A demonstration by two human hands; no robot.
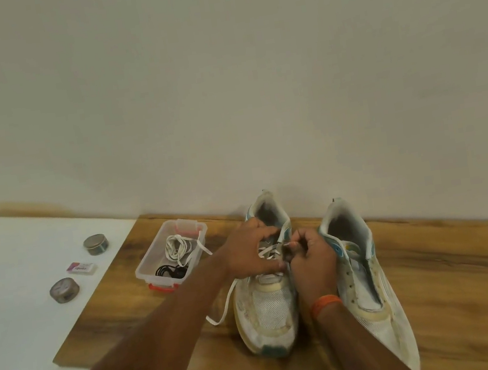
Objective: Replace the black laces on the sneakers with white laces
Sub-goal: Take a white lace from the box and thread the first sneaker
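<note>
White lace [269, 251]: half-threaded across left sneaker [268, 300] on the desk [451, 265].
Right hand [312, 264]: grip pinching the lace tip.
Left hand [250, 251]: fingers curled, steadying the eyelets.
Advice: feed the tip straight, pull evenly.

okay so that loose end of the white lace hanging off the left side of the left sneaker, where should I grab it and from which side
Pinch the loose white lace near its tip, which lies flat on the wooden board left of the left sneaker. Come from above and the left: that side looks open, while the left hand and the sneaker crowd the right.
</note>
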